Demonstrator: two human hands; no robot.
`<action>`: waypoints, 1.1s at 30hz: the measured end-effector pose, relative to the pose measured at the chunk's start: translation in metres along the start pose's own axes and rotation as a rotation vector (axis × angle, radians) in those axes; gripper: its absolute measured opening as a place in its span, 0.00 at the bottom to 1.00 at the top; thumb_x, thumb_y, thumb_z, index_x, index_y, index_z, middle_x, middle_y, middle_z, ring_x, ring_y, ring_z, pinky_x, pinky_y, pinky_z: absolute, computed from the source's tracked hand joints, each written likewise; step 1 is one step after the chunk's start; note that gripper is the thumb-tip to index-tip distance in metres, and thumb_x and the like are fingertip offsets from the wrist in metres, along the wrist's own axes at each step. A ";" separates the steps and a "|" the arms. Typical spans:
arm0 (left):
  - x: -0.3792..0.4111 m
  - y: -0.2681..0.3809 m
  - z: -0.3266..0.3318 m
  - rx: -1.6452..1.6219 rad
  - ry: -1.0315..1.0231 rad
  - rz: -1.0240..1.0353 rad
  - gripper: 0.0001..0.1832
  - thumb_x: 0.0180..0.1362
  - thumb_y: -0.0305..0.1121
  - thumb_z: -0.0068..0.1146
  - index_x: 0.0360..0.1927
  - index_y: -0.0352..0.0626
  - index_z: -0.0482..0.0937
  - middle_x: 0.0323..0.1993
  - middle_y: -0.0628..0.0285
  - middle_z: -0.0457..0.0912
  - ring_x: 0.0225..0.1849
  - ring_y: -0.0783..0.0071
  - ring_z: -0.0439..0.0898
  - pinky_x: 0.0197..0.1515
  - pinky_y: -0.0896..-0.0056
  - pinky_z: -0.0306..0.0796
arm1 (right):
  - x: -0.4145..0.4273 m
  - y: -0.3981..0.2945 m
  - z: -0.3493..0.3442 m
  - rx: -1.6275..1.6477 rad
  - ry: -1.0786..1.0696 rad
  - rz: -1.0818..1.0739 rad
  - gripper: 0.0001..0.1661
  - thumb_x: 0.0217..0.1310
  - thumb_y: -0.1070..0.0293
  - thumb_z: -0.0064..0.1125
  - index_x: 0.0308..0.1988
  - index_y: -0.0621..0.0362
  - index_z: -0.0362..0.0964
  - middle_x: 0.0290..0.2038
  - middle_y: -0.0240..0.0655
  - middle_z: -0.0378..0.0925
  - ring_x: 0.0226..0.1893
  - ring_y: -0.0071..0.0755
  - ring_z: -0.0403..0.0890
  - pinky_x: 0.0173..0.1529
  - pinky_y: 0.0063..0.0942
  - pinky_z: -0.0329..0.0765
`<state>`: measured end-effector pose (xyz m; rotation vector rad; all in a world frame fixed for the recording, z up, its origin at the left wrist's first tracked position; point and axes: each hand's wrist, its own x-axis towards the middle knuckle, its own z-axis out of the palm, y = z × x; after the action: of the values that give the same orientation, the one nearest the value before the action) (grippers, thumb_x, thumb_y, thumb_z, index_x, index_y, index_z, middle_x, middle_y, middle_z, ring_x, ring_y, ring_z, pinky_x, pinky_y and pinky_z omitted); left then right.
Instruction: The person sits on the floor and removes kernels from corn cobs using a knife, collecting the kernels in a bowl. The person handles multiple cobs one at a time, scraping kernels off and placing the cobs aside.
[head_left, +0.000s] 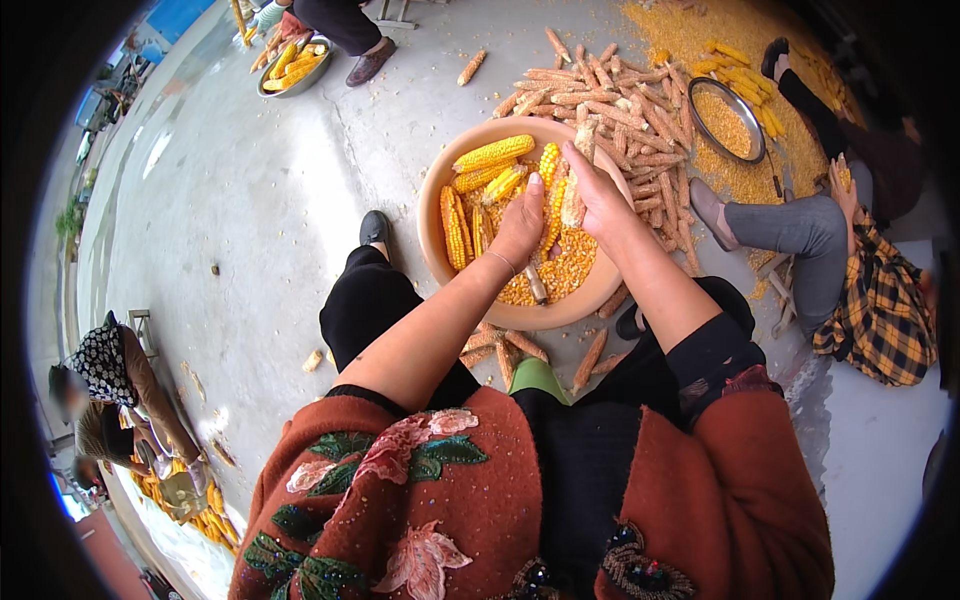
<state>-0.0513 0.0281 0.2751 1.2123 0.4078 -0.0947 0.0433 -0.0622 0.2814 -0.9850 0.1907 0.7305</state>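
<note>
A large tan plastic basin (439, 259) stands between my knees, holding loose corn kernels (574, 262) and several yellow corn ears (493, 153). Over it, my left hand (520, 219) grips a partly shelled corn ear (553, 206), its fingers largely hidden beneath. My right hand (598, 193) holds a pale, mostly bare corncob (574, 201) against that ear. Below my hands, a short tool handle with a metal end (536, 286) lies on the kernels; its other end is hidden.
Bare corncobs (645, 124) are heaped beyond the basin and to its right. A metal-rimmed pan of kernels (724, 120) sits on spread corn. A person in a plaid shirt (881, 307) sits at right; others work at upper left and lower left. A metal bowl of ears (298, 84) stands at upper left.
</note>
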 end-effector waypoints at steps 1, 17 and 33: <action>0.001 -0.003 -0.001 0.043 0.020 0.016 0.33 0.64 0.59 0.28 0.46 0.36 0.71 0.27 0.59 0.76 0.20 0.76 0.74 0.16 0.76 0.69 | -0.004 0.002 0.006 -0.081 0.076 -0.040 0.25 0.60 0.55 0.56 0.48 0.65 0.67 0.41 0.41 0.76 0.39 0.30 0.78 0.42 0.30 0.78; 0.014 -0.014 -0.008 0.626 0.305 0.419 0.29 0.66 0.53 0.29 0.41 0.35 0.74 0.32 0.42 0.78 0.33 0.47 0.78 0.37 0.55 0.71 | -0.005 -0.006 0.003 -0.088 0.017 -0.035 0.28 0.60 0.55 0.56 0.49 0.68 0.66 0.41 0.39 0.75 0.40 0.30 0.77 0.44 0.26 0.76; 0.002 -0.018 -0.003 0.308 0.179 0.062 0.37 0.65 0.57 0.26 0.36 0.26 0.75 0.29 0.40 0.78 0.36 0.46 0.76 0.46 0.55 0.66 | -0.025 -0.004 0.012 -0.728 0.286 -0.165 0.25 0.57 0.51 0.55 0.38 0.66 0.74 0.27 0.35 0.75 0.29 0.27 0.74 0.35 0.29 0.71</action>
<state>-0.0552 0.0245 0.2577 1.5430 0.5253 0.0053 0.0250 -0.0656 0.3022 -1.7807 0.0858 0.5034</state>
